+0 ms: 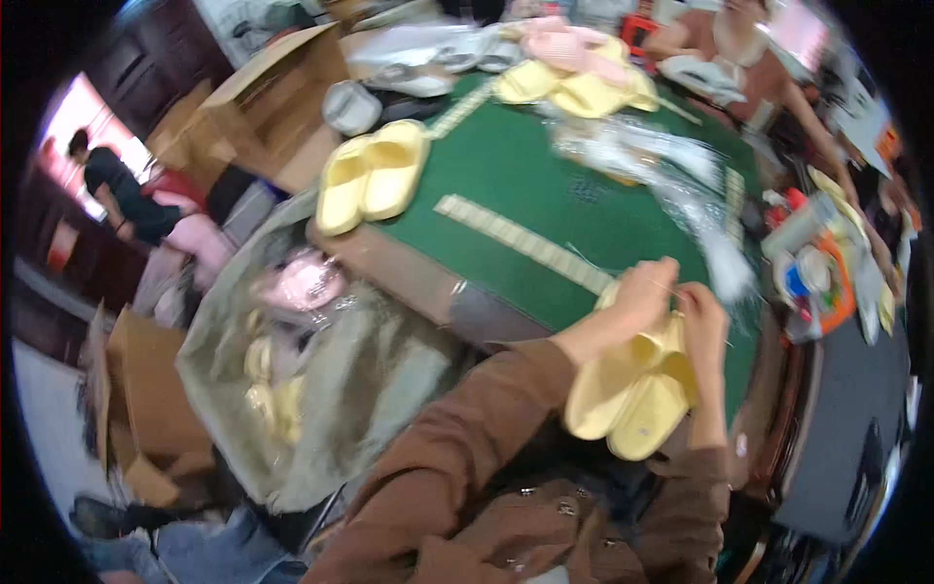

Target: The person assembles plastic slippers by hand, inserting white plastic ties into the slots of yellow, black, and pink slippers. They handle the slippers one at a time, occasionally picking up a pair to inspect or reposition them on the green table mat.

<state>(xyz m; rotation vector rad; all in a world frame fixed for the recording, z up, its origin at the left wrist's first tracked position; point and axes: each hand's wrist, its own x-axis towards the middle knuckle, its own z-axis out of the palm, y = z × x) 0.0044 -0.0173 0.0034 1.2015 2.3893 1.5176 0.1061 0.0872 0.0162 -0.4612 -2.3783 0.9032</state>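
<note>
Left hand (644, 292) is closed on the upper end of a pair of pale yellow slippers (632, 389), fingers curled over the top; the brown sleeve runs down to the lower edge of view. Right hand (702, 316) is pinched together at the same upper end, just beside the left; what it pinches is too blurred to identify. The pair hangs soles outward over the near right edge of the table, toes pointing down toward the person's lap.

Surface: a square table (525, 175) with green felt top and a dark wooden rim. Two rows of pale tiles (520, 241) lie on the felt, one running diagonally across the near half, another along the far left edge.

On the near left corner lies a second yellow slipper pair (372, 175), side by side, untouched. At the far edge sits a heap of yellow and pink slippers (579, 73). Crumpled clear plastic wrapping (671, 180) spreads across the right half of the felt, near the hands.

Left of the table stands a large open sack (321, 389) containing bagged pink and yellow slippers. Cardboard boxes (268, 92) stand beyond it. A person in dark clothing (122, 195) bends at far left; another person (730, 49) sits across the table. A cluttered tray of small items (817, 282) stands at the right.
</note>
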